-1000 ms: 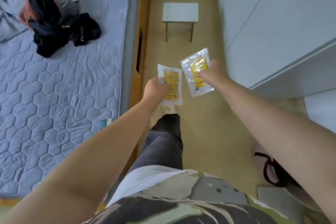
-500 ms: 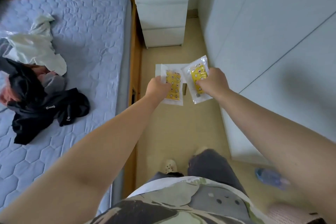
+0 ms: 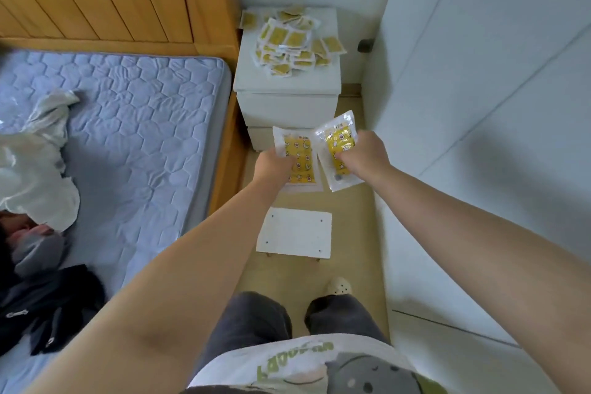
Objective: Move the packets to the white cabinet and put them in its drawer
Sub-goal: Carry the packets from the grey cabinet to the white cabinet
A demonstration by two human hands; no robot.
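The white cabinet (image 3: 287, 109) lies straight ahead of both hands, beyond a small white stool (image 3: 294, 237) standing on the floor in front of it. The left hand (image 3: 275, 166) pinches one flat packet (image 3: 300, 157) by its near edge, and the right hand (image 3: 364, 153) grips a second packet (image 3: 339, 141). The packets are held in the air just beside each other, long axes pointing roughly toward the cabinet, the right one tilted. Neither hand looks clearly nearer. Both drawer fronts appear closed, so one hand will likely need freeing. A heap of similar packets (image 3: 287, 41) covers the cabinet's top. A quilted bed (image 3: 134, 112) lies to the cabinet's left and white wall panels (image 3: 479, 105) to its right.
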